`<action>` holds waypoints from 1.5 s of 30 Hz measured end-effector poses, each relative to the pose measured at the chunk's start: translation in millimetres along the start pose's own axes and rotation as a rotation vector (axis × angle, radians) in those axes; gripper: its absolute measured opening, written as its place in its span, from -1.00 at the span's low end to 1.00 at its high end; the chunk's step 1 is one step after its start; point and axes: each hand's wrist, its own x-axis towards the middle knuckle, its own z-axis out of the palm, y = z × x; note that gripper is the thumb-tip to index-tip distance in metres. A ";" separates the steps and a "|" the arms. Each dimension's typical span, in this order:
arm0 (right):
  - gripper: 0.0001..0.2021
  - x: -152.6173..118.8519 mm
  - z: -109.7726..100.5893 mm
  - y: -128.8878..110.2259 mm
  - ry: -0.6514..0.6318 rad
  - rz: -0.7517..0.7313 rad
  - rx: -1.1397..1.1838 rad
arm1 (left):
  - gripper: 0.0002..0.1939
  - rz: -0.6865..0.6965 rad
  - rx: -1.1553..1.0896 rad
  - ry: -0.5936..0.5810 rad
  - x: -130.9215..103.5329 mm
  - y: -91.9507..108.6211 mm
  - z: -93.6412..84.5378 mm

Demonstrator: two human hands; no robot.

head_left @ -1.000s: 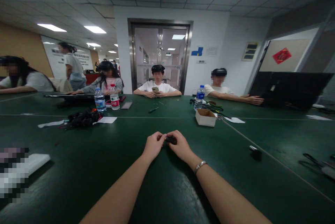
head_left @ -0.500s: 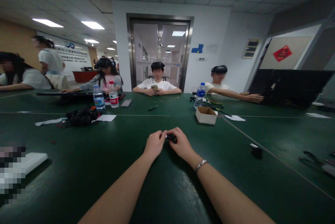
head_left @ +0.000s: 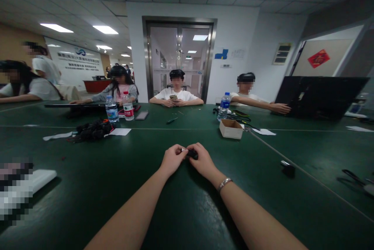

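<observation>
Over the green table (head_left: 187, 211), straight ahead of me, my two hands meet at a small black object (head_left: 192, 153) with a shiny metal end. My left hand (head_left: 172, 160) pinches the metal end between thumb and fingers. From the other side, my right hand (head_left: 204, 162) is closed round the black part, and a silver bracelet sits on that wrist. Fingers cover much of the object, so its exact kind is unclear. A similar black piece with a shiny metal top (head_left: 288, 168) lies to the right, apart from both hands.
Beyond my hands stands an open cardboard box (head_left: 230, 130), near a water bottle (head_left: 224, 106) and cables. Two more bottles (head_left: 112, 109), a black bundle (head_left: 92, 130) and papers lie left. A screwdriver-like tool (head_left: 172, 120) lies farther back. People sit across; one touches a large black screen (head_left: 318, 96).
More of the object's metal end shows now beside my left fingers, which have shifted slightly. The person at the right has moved a hand along the screen, and the screen has shifted slightly left.
</observation>
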 end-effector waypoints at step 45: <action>-0.75 -2.7 4.2 -3.0 0.001 -0.023 -0.176 | -0.70 0.007 -0.035 0.035 7.1 -9.3 2.5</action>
